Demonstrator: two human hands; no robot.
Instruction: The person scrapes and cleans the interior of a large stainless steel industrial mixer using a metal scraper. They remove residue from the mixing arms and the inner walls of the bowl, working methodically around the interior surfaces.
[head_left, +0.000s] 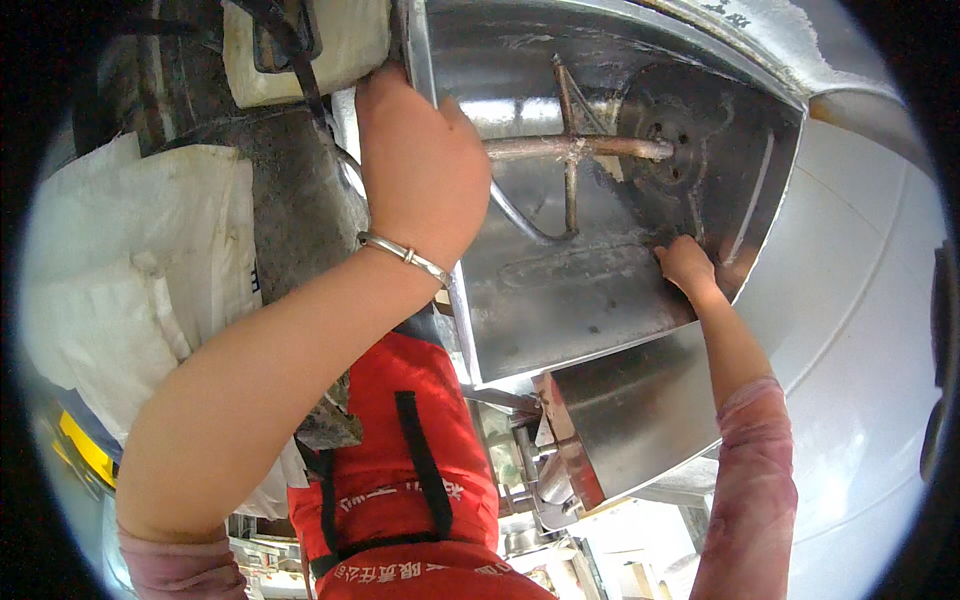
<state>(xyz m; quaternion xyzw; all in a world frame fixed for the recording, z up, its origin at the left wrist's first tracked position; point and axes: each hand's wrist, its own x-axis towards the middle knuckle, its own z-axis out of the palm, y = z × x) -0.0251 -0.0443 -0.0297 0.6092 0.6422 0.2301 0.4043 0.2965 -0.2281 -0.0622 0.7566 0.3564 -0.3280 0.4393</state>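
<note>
A stainless steel mixer tub (555, 307) lies open in front of me. Inside it runs a worn metal shaft (517, 147) with crossing arms and a curved rod. My right hand (688, 266) reaches into the tub at its right side, fingers curled close to the inner wall; whether they hold anything is hidden. My left hand (424, 157), with a metal bangle (407, 256) at the wrist, is bent over the tub's left rim. Its fingertips are hidden beside a cream-coloured block or container (345, 45), so its grip cannot be made out.
White sacking (187, 225) hangs at the left, beside a dark cable (306, 79). A red apron (405, 450) with black straps covers my front. Below the tub is a curved metal panel (637, 405) near some machine parts. A white tiled wall (847, 262) stands on the right.
</note>
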